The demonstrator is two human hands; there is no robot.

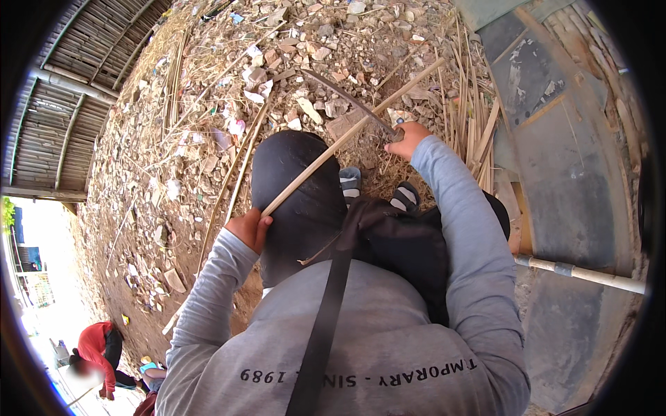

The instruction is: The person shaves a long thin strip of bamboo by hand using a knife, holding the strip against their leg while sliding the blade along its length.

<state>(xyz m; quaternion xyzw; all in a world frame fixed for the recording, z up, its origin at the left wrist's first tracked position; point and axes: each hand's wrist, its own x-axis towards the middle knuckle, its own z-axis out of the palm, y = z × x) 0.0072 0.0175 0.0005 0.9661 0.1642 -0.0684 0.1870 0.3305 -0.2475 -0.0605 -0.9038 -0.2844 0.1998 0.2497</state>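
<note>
A long pale bamboo strip (pixel 316 165) runs slantwise from my left hand (pixel 248 230) over my dark-clad knee, its far end up and to the right. The fingers of that hand are closed round its near end. My right hand (pixel 409 141) grips a long-bladed knife (pixel 345 96), fist wrapped on the handle. Its narrow, darkened blade points away to the upper left and crosses the strip beyond the middle; whether the edge touches it I cannot tell. Below the knife, my sandalled feet (pixel 351 182) rest on the ground.
Rubble, dry straw and litter cover the ground (pixel 201 132). Several split bamboo strips (pixel 479 114) lie to my right, beside dark sheets (pixel 576 159) and a pale pole (pixel 583 273). More strips (pixel 246 152) lie left of my knee. A person in red (pixel 96 350) bends at lower left.
</note>
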